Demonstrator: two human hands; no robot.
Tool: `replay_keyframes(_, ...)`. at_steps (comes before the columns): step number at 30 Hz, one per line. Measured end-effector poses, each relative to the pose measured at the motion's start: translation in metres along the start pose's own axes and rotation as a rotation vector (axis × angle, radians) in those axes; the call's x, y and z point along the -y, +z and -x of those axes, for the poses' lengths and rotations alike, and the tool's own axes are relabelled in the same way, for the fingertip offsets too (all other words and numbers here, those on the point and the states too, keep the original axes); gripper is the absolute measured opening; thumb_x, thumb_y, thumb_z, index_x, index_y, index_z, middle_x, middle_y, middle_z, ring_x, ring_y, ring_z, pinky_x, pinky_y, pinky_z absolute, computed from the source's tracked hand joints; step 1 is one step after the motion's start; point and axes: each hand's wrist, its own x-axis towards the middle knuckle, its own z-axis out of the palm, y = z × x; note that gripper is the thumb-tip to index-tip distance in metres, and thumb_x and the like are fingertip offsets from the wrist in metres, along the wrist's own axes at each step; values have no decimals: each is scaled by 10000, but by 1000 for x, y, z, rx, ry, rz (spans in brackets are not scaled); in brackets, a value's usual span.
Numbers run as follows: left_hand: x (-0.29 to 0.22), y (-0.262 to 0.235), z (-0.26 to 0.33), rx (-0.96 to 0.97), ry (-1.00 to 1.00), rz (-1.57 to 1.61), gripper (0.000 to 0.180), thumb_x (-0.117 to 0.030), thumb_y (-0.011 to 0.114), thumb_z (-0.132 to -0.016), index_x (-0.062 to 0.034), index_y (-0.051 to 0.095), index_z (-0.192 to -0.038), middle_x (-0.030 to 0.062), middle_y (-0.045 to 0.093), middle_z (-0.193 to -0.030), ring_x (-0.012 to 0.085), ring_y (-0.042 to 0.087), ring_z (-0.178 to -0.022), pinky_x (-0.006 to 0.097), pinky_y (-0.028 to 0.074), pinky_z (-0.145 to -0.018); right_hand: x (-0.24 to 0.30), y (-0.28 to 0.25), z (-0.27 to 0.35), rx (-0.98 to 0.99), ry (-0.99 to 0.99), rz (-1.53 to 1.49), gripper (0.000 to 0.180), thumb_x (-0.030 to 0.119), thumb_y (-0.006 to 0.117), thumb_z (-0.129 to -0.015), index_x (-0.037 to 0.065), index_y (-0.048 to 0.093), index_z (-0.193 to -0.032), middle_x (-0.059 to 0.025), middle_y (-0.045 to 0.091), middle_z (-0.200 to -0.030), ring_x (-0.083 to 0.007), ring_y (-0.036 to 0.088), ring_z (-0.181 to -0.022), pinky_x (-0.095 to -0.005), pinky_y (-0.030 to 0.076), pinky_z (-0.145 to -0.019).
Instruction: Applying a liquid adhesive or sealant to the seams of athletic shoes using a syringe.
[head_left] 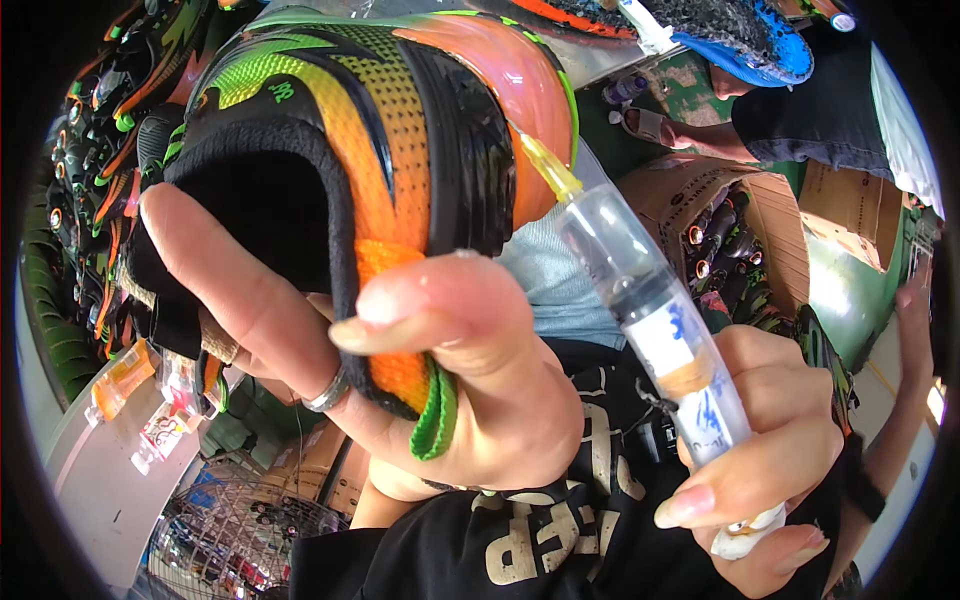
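Left hand [430, 370] pinched heel of orange-green sneaker [380, 130], frame centre. Right hand [770, 480], lower right, gripped clear syringe [650, 300]; yellow tip touched shoe's pink sole edge.

I see my left hand [400, 370] gripping a sports shoe [370, 150], orange, green and black, by its heel; thumb pressed on the orange heel strip, green pull loop [437, 420] hanging under it, ring on one finger. Right hand [770, 480] pinches a clear plastic syringe [650, 310] with a white label; its yellow tip [548, 165] touches the shoe's pink sole edge near the heel. Far left, a stack of similar shoes [90, 170]. Lower left, small tubes [150, 400] lying on a white table [90, 500]. Right of the syringe, an open cardboard box [740, 230] with dark items. Top right, another person's sandalled foot [650, 125].
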Motion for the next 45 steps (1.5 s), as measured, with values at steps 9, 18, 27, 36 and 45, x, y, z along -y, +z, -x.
replay_keyframes(9, -68, 49, -32, -314, -310, -478, 530, -451, 403, -971, -95, 531, -1341, 50, 532, -855, 52, 481, -674, 226, 434, -639, -25, 0, -21, 185, -357, -238, 544, 466, 464, -965, -36, 652, -874, -124, 614, -598, -205, 491, -431, -311, 364, -437)
replay_keyframes(18, -91, 65, -59, -395, -479, 196, 605, -546, 572, -921, 20, 630, -1127, 76, 564, -762, 133, 476, -701, 283, 423, -683, -51, 30, 5, -116, -429, -166, 498, 493, 449, -948, 132, 696, -710, 15, 457, -482, -135, 416, -406, -270, 284, -392)
replay_keyframes(27, -70, 45, -78, -91, -78, 381, 515, -334, 609, -955, 85, 515, -1238, 139, 605, -1226, 196, 590, -1067, 337, 441, -966, -81, 38, 4, -41, -661, -162, 465, 440, 455, -961, 126, 708, -728, 26, 455, -524, -116, 361, -413, -250, 238, -371)
replay_keyframes(36, -70, 39, -79, -60, 2, 15, 499, -300, 579, -977, 63, 477, -1303, 142, 604, -1221, 200, 604, -1030, 342, 440, -967, -97, 37, 5, 113, -767, 13, 336, 346, 537, -952, 64, 672, -830, 13, 390, -622, -133, 419, -499, -253, 325, -421)
replay_keyframes(45, -65, 36, -88, -56, 112, -227, 494, -262, 545, -1001, 39, 433, -1377, 145, 603, -1216, 205, 620, -989, 346, 438, -969, -80, 22, -1, 112, -823, -25, 281, 353, 562, -934, 105, 693, -943, 32, 448, -629, -121, 459, -518, -247, 345, -440)
